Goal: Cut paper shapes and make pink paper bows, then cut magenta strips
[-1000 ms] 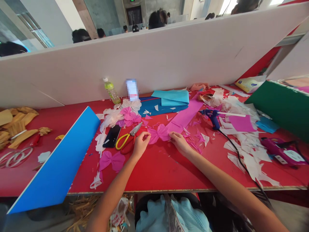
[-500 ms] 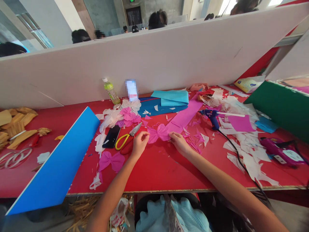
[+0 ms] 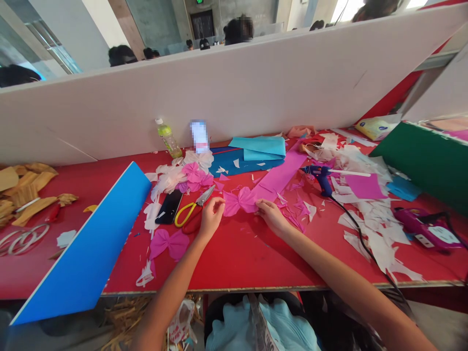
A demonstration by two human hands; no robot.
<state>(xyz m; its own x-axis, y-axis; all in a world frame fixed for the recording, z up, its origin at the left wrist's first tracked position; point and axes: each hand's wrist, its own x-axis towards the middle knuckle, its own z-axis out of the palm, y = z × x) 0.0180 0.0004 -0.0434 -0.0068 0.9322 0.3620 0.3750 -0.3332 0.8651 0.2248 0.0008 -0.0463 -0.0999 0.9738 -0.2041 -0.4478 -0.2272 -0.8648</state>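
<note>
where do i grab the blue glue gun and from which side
Probably by the dark blue handle, coming from the near side with the right hand: it slants that way, while the nozzle points left and the white glue stick juts out right.

The right tip of the magenta bow-shaped paper piece (image 3: pixel 240 201) is covered by the fingertips of the right hand (image 3: pixel 271 214); whether its left tip is gripped by the left hand (image 3: pixel 212 214) cannot be determined. The red handle of the yellow-and-red-handled metal scissors (image 3: pixel 199 201) is partly masked by the left hand. At the far edge of the red table (image 3: pixel 237 258), the upright phone (image 3: pixel 200 137) is pixelated. Both table ends and the dark green flat panel (image 3: pixel 420 163) are cut off by the picture's edges.
</note>
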